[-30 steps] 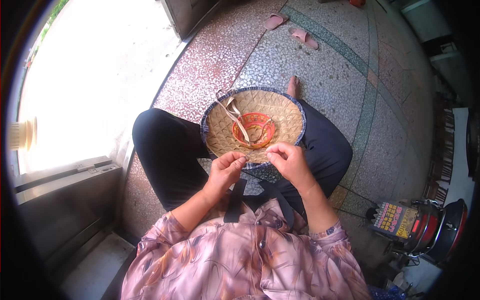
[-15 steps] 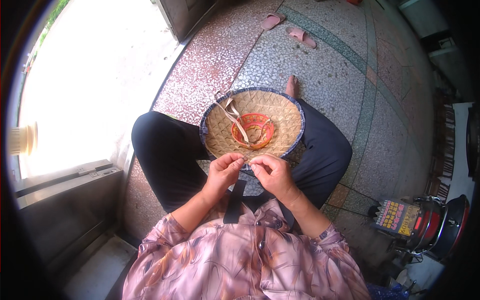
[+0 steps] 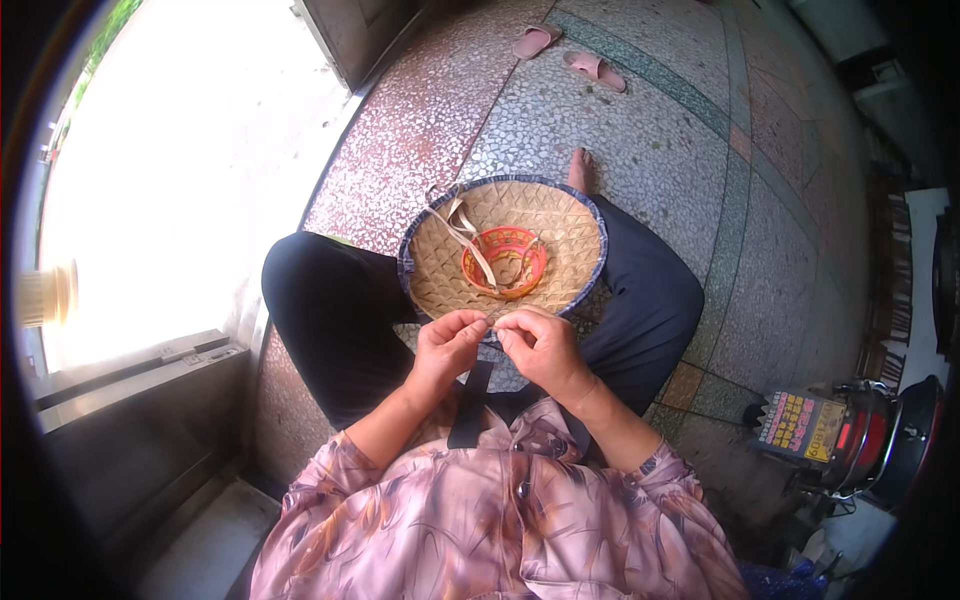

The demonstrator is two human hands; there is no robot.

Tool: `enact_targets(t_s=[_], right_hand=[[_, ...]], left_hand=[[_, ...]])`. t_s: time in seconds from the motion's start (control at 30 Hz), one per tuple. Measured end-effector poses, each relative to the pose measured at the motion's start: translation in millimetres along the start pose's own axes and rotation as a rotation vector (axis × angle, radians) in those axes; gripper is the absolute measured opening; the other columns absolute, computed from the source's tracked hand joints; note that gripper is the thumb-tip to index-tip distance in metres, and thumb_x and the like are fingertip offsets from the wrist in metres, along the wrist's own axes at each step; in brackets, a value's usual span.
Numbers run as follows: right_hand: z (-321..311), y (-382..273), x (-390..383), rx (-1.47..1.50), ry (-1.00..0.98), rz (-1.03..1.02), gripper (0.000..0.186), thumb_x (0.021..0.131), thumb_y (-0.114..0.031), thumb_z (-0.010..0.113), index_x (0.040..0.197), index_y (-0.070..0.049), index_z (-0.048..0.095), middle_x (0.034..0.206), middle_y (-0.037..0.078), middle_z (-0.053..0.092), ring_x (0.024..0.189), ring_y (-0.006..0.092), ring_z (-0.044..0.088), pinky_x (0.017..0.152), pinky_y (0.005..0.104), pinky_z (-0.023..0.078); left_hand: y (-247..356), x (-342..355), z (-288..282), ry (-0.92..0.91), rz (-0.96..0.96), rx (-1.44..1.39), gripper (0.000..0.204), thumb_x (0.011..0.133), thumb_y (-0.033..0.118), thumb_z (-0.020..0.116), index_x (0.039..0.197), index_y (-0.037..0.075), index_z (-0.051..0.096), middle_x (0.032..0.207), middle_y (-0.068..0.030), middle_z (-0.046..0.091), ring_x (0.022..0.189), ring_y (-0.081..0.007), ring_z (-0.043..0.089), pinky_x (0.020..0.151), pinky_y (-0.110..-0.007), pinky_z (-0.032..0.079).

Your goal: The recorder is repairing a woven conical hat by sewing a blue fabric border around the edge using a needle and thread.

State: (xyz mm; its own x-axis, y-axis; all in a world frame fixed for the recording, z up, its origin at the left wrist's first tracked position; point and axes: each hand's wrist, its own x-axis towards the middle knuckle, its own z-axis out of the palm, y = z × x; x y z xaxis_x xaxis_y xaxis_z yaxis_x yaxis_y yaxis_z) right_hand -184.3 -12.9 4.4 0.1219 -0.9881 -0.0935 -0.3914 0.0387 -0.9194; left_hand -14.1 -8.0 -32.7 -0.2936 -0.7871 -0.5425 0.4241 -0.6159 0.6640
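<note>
A woven straw hat [image 3: 433, 268] lies with its hollow side up between my knees, its edge bound in dark blue cloth. Inside it sits a red and yellow patterned ring [image 3: 540, 268], and a pale strap [image 3: 452, 230] trails over the far left of the brim. At the near edge of the hat, my left hand [image 3: 446, 346] has its thumb and forefinger pinched together. My right hand [image 3: 546, 352] is pinched in the same way, its fingertips almost touching the left ones. Whatever is between the fingertips is too small to make out.
Two pink slippers [image 3: 596, 72] lie on the speckled floor [image 3: 640, 170] ahead. A vehicle's rear end with a red light [image 3: 868, 440] stands at the lower right. To the left, a metal door panel [image 3: 150, 410] borders a bright doorway. A dark strap [image 3: 470, 405] hangs before my shirt.
Both hands keep their pinch at the hat's near edge, with hardly any movement. The view has shifted slightly.
</note>
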Motion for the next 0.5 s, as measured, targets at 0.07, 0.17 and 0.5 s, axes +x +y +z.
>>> enact_targets(t_s=[0.07,0.17,0.5], right_hand=[[-0.8,1.8,-0.4,-0.007,0.005,-0.01,0.003,0.082,-0.002,0.065,0.085,-0.002,0.066,0.078,0.012,0.064,0.068,0.0261,0.065,0.06,0.0341,0.05],[0.5,3.2,-0.1,-0.013,0.009,-0.014,0.003,0.082,-0.003,0.065,0.084,-0.002,0.066,0.078,0.012,0.064,0.068,0.0263,0.065,0.06,0.0341,0.05],[-1.4,3.5,0.9,-0.029,0.016,-0.024,0.003,0.082,-0.003,0.064,0.085,-0.002,0.065,0.079,0.013,0.065,0.07,0.028,0.065,0.061,0.035,0.051]], left_hand=[[-0.4,-0.1,-0.1,-0.022,0.003,-0.008,0.014,0.094,0.015,0.064,0.103,0.004,0.066,0.065,0.0094,0.053,0.048,0.0011,0.039,0.043,-0.016,0.026],[0.4,-0.2,-0.3,-0.029,0.001,-0.019,0.014,0.094,0.015,0.064,0.103,0.004,0.066,0.066,0.0093,0.053,0.048,0.0011,0.039,0.043,-0.016,0.026],[1.4,-0.2,4.4,0.025,-0.01,0.014,0.013,0.095,0.013,0.063,0.101,0.002,0.064,0.059,0.0072,0.047,0.045,-0.0016,0.033,0.041,-0.019,0.023]])
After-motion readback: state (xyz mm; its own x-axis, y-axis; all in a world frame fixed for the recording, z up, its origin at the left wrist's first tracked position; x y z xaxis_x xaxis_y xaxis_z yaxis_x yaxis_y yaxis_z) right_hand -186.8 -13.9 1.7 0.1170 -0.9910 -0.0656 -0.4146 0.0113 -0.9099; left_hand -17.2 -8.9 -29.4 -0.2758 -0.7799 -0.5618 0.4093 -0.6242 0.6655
